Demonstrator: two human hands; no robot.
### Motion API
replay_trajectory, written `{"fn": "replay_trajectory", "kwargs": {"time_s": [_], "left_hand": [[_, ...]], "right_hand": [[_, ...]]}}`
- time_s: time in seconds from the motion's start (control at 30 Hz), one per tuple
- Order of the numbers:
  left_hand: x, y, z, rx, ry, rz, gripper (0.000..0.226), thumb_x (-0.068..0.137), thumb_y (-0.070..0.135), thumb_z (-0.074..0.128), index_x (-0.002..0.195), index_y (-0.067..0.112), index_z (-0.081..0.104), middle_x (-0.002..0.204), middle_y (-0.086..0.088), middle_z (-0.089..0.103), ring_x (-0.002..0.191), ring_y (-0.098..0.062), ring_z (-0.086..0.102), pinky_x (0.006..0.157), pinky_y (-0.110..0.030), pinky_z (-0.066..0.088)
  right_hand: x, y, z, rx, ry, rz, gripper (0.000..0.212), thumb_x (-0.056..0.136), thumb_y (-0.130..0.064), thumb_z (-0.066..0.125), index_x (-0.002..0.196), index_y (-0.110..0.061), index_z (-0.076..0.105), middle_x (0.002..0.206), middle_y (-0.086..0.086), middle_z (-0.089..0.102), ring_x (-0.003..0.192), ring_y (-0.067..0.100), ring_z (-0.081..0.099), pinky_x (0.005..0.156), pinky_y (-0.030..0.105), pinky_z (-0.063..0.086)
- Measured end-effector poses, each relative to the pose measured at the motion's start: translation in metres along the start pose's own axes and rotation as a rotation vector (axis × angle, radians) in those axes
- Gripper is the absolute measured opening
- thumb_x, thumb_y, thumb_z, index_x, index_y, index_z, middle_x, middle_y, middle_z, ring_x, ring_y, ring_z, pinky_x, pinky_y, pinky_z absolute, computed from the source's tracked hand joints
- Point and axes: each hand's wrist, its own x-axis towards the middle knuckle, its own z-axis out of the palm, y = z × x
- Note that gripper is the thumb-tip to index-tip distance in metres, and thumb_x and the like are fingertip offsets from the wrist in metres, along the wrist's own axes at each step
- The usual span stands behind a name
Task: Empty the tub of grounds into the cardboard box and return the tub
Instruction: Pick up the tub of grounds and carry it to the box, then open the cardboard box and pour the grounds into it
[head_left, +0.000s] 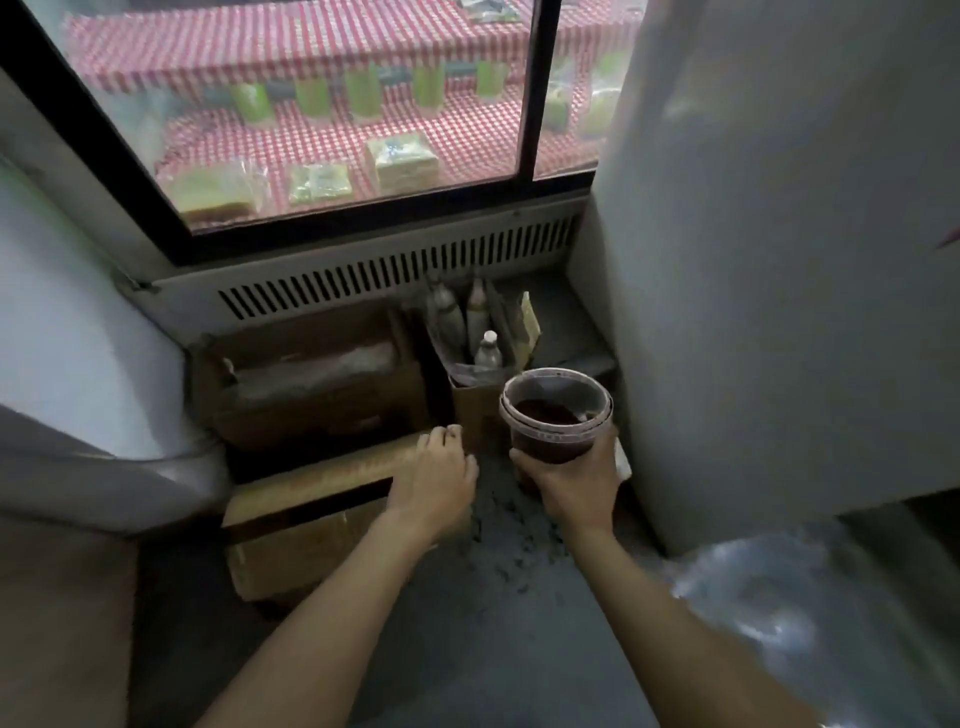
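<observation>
A clear plastic tub holding dark brown grounds stands upright in my right hand, which grips it from below and around its side, above the floor. My left hand rests on the top flap of a low cardboard box on the floor at the left; its fingers curl over the flap's far edge. The flap lies nearly flat and a dark gap shows under it. The inside of the box is hidden.
A second, larger cardboard box sits behind the low one. A small open box with several bottles stands by the vent grille of a glass display case. A grey cabinet wall rises at the right. Dark specks litter the floor.
</observation>
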Motion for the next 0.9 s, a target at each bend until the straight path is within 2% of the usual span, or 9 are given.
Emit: {"fn": "replay_trajectory", "kwargs": {"time_s": [0.03,0.1,0.2,0.27,0.4,0.47,0.53,0.73,0.9], "left_hand": [[0.002,-0.007,0.02,-0.037,0.013,-0.015,0.048,0.099,0.033,0.035,0.138,0.006,0.045,0.131,-0.01,0.052,0.116,-0.026,0.05,0.097,-0.038,0.044],[0.01,-0.019,0.065,-0.085,0.037,-0.016,0.047,0.099,0.032,0.037,0.137,0.007,0.046,0.126,-0.01,0.055,0.115,-0.027,0.052,0.098,-0.039,0.044],[0.021,-0.035,0.128,-0.088,0.061,0.055,0.043,0.099,0.031,0.039,0.133,0.009,0.049,0.123,-0.008,0.058,0.112,-0.025,0.053,0.093,-0.04,0.047],[0.031,-0.044,0.163,-0.011,0.089,0.131,0.041,0.097,0.029,0.042,0.13,0.008,0.053,0.119,-0.008,0.06,0.108,-0.025,0.053,0.09,-0.039,0.048],[0.059,-0.065,0.212,0.081,0.229,0.212,0.036,0.093,0.026,0.048,0.122,0.008,0.058,0.123,-0.011,0.059,0.111,-0.029,0.053,0.091,-0.042,0.047],[0.071,-0.073,0.23,0.089,0.286,0.245,0.034,0.093,0.025,0.049,0.121,0.008,0.059,0.124,-0.011,0.058,0.113,-0.029,0.052,0.093,-0.043,0.046],[0.083,-0.079,0.244,0.106,0.312,0.281,0.034,0.093,0.025,0.048,0.121,0.008,0.059,0.125,-0.011,0.058,0.114,-0.029,0.051,0.095,-0.043,0.045],[0.105,-0.08,0.277,0.163,0.399,0.406,0.036,0.095,0.026,0.04,0.12,0.008,0.059,0.118,-0.008,0.059,0.107,-0.027,0.052,0.092,-0.04,0.043],[0.116,-0.079,0.283,0.133,0.428,0.4,0.034,0.095,0.024,0.039,0.118,0.008,0.059,0.112,-0.008,0.06,0.101,-0.026,0.052,0.089,-0.04,0.045]], "right_hand": [[0.001,0.021,0.01,0.0,-0.007,-0.011,0.092,0.053,-0.032,0.098,0.123,-0.03,0.038,0.109,-0.025,0.053,0.095,-0.015,0.049,0.083,-0.002,0.032],[0.003,0.066,0.03,-0.002,-0.003,-0.017,0.09,0.053,-0.029,0.099,0.115,-0.037,0.034,0.104,-0.027,0.052,0.092,-0.017,0.051,0.079,-0.004,0.034],[0.006,0.132,0.06,-0.038,-0.006,0.025,0.089,0.052,-0.035,0.098,0.12,-0.027,0.041,0.115,-0.007,0.06,0.106,0.006,0.056,0.092,0.02,0.046],[0.01,0.173,0.079,-0.049,0.008,0.043,0.09,0.052,-0.037,0.098,0.121,-0.024,0.042,0.121,-0.004,0.059,0.109,0.011,0.056,0.092,0.027,0.047],[0.023,0.241,0.118,-0.06,0.021,0.029,0.085,0.052,-0.039,0.097,0.116,-0.028,0.041,0.114,-0.009,0.055,0.104,0.009,0.054,0.084,0.019,0.042],[0.029,0.267,0.132,-0.061,0.024,0.015,0.085,0.052,-0.04,0.095,0.117,-0.03,0.041,0.111,-0.012,0.053,0.1,0.005,0.052,0.077,0.004,0.037],[0.035,0.287,0.144,-0.052,0.03,0.001,0.086,0.051,-0.042,0.094,0.116,-0.035,0.038,0.108,-0.015,0.052,0.095,0.001,0.05,0.071,-0.001,0.035],[0.05,0.346,0.169,-0.039,0.041,-0.022,0.082,0.049,-0.046,0.089,0.114,-0.038,0.04,0.103,-0.023,0.055,0.095,0.005,0.058,0.071,0.006,0.039],[0.053,0.378,0.181,-0.01,0.061,0.001,0.094,0.048,-0.045,0.094,0.126,-0.029,0.043,0.12,-0.008,0.058,0.105,0.009,0.057,0.088,0.024,0.045]]}}
